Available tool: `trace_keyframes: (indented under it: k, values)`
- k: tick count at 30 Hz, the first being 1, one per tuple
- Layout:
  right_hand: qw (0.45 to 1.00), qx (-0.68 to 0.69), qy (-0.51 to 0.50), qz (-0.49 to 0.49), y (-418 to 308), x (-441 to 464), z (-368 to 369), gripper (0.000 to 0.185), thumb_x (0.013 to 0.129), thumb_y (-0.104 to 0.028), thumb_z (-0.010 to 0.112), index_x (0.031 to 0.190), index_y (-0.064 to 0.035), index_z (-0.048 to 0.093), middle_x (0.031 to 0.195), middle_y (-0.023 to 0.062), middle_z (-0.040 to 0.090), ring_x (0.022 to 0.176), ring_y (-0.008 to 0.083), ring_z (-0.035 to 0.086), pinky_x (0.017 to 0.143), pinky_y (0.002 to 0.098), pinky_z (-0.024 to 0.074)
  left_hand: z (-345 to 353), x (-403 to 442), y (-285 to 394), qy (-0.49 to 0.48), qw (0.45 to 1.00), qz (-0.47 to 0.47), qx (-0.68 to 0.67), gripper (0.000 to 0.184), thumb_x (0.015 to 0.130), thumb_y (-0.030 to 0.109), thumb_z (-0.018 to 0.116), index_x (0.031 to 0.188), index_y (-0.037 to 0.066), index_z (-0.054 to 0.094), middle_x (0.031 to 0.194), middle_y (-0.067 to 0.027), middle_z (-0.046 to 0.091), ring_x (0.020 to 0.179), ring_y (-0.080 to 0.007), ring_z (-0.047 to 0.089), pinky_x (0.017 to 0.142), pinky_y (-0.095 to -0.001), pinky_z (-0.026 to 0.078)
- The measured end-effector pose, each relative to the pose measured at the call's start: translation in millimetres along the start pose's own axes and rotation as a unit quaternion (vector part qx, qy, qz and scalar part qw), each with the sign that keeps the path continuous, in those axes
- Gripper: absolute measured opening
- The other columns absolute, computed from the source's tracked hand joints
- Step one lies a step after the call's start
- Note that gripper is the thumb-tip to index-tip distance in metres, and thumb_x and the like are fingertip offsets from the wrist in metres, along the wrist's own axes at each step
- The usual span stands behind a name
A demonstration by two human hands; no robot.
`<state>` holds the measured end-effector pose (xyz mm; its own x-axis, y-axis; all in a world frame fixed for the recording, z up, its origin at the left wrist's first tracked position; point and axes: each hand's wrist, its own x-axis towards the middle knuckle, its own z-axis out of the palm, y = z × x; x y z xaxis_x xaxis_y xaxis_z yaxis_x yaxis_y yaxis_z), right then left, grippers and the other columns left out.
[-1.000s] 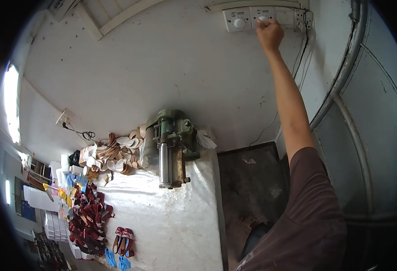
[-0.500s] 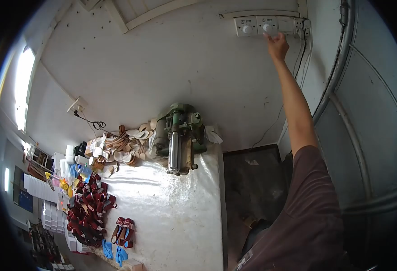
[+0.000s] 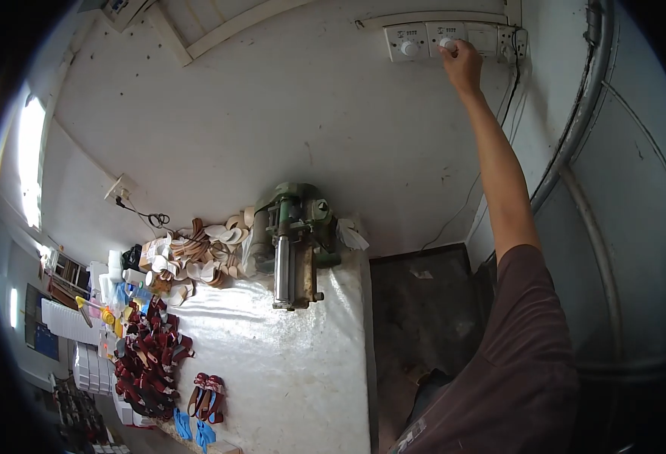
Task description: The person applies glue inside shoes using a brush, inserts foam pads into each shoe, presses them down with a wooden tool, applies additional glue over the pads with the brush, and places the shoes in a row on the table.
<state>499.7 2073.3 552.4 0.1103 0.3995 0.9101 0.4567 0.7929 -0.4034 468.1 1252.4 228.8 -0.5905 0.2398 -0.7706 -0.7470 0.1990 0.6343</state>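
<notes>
The right hand (image 3: 465, 66) has its fingertips clamped on the wall panel's (image 3: 483, 38) second dial (image 3: 446, 43), partly hiding it. The left hand is out of view, its state untellable; glare washes out part of the desk (image 3: 295, 378).

Room to pass separates the dial (image 3: 446, 43) from the obstructing green machine (image 3: 291, 234).

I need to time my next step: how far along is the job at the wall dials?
Done: the reach, it seems, with the right hand up at the second dial from the left.
In hand: fingertips are on that dial.
Left: probably finishing the setting and letting go; its setting can't be read. The first dial is untouched.
</notes>
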Motion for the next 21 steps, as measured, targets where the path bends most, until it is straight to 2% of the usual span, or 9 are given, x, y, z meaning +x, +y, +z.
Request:
trace_keyframes:
  k: [11,13,15,16,17,18,19,20,21]
  values:
    - [0.996,-0.011,-0.011,-0.088,12,7,-5,0.030,0.078,-0.017,0.079,0.102,-0.0029,0.070,0.089,0.0136,0.068,0.073,0.0271,0.068,0.068,0.0400,0.0534,-17,-6,-23,0.000,0.999,0.005,-0.035,0.062,0.099,0.056,0.046,0.131,0.004,0.057,0.124,-0.0073,0.064,0.107,-0.0167,0.062,0.097,-0.0316,0.048]
    - [0.990,-0.029,-0.132,0.035,4,6,-13,0.048,0.079,-0.020,0.078,0.122,-0.0034,0.063,0.107,0.0163,0.067,0.093,0.0299,0.068,0.082,0.0420,0.0528,-37,-17,-42,0.004,0.998,0.010,-0.060,0.062,0.099,0.056,0.046,0.131,0.004,0.058,0.124,-0.0073,0.064,0.107,-0.0167,0.062,0.096,-0.0315,0.048]
    - [0.987,-0.137,-0.050,0.060,-13,-23,-11,0.066,0.085,-0.027,0.074,0.140,-0.0011,0.046,0.139,0.0217,0.052,0.128,0.0346,0.051,0.106,0.0445,0.0419,-69,-32,-78,0.016,0.995,0.015,-0.100,0.062,0.099,0.056,0.046,0.130,0.004,0.058,0.123,-0.0072,0.065,0.106,-0.0166,0.063,0.096,-0.0315,0.048]
    - [0.984,-0.092,-0.117,0.101,-30,-40,-25,0.074,0.088,-0.032,0.070,0.146,-0.0013,0.036,0.149,0.0207,0.040,0.139,0.0356,0.038,0.114,0.0451,0.0315,-90,-45,-106,0.027,0.991,0.014,-0.127,0.062,0.099,0.056,0.046,0.130,0.004,0.058,0.123,-0.0072,0.065,0.106,-0.0166,0.063,0.096,-0.0315,0.048]
    - [0.986,-0.145,-0.070,0.039,-24,-73,-14,0.064,0.090,-0.033,0.068,0.140,-0.0017,0.045,0.141,0.0202,0.049,0.132,0.0349,0.047,0.109,0.0447,0.0370,-109,-59,-141,0.039,0.987,0.013,-0.158,0.062,0.099,0.056,0.046,0.130,0.004,0.058,0.123,-0.0072,0.065,0.106,-0.0166,0.063,0.096,-0.0315,0.049]
    - [0.993,-0.092,-0.077,0.018,-38,-102,-22,0.054,0.091,-0.034,0.067,0.132,-0.0011,0.053,0.130,0.0189,0.058,0.122,0.0343,0.055,0.103,0.0448,0.0416,-131,-74,-186,0.051,0.980,0.009,-0.190,0.062,0.099,0.056,0.045,0.130,0.004,0.058,0.123,-0.0072,0.065,0.106,-0.0166,0.063,0.096,-0.0315,0.049]
    - [0.995,-0.071,-0.073,-0.001,-69,-140,-42,0.039,0.091,-0.034,0.067,0.113,-0.0014,0.066,0.111,0.0154,0.067,0.106,0.0320,0.063,0.091,0.0432,0.0474,-149,-98,-232,0.070,0.971,0.005,-0.228,0.062,0.099,0.056,0.045,0.130,0.004,0.059,0.122,-0.0072,0.066,0.105,-0.0166,0.063,0.096,-0.0315,0.049]
    - [0.985,-0.007,-0.173,0.026,-97,-177,-61,0.033,0.091,-0.035,0.067,0.097,-0.0025,0.071,0.093,0.0123,0.071,0.090,0.0283,0.067,0.078,0.0411,0.0508,-162,-123,-287,0.084,0.960,-0.003,-0.266,0.062,0.099,0.056,0.045,0.130,0.004,0.059,0.122,-0.0072,0.066,0.105,-0.0165,0.064,0.096,-0.0314,0.049]
    - [0.983,0.000,-0.178,0.035,-145,-224,-90,0.034,0.093,-0.035,0.066,0.085,-0.0030,0.072,0.077,0.0096,0.070,0.072,0.0250,0.066,0.065,0.0388,0.0502,-168,-150,-344,0.099,0.947,-0.010,-0.306,0.062,0.099,0.056,0.045,0.130,0.004,0.059,0.122,-0.0072,0.066,0.105,-0.0165,0.064,0.095,-0.0314,0.049]
